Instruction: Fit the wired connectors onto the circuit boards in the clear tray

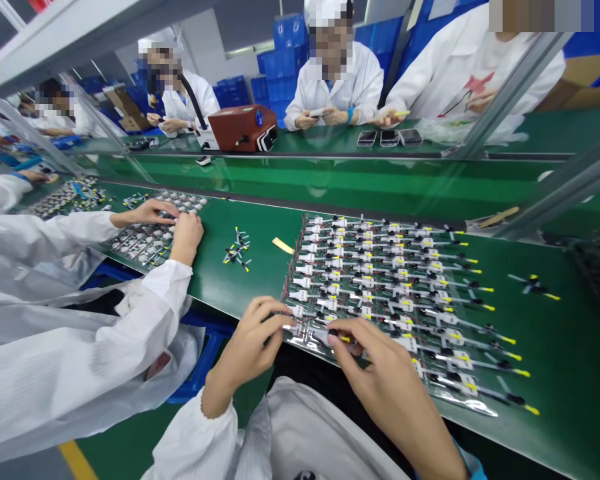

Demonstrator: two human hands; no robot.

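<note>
A clear plastic tray [480, 408] lies in front of me, filled with rows of small white parts bearing black pieces, grey blades and yellow tips. At its near left corner is my left hand [250, 347], fingers bent and closed at the rim; what they pinch is hard to make out. My right hand [385, 367] pinches a small black propeller piece [334, 333] with a yellow tip between thumb and forefinger. That piece is at a white part [321, 337] in the nearest row. Thin red wires run along the tray's left side.
Loose propeller pieces [237, 250] lie left of the tray, and another [534, 285] lies right. A yellow strip [283, 245] is behind the tray. A co-worker's hands [185, 230] work over another tray at left. Metal posts [510, 87] and a brown machine [243, 128] stand beyond.
</note>
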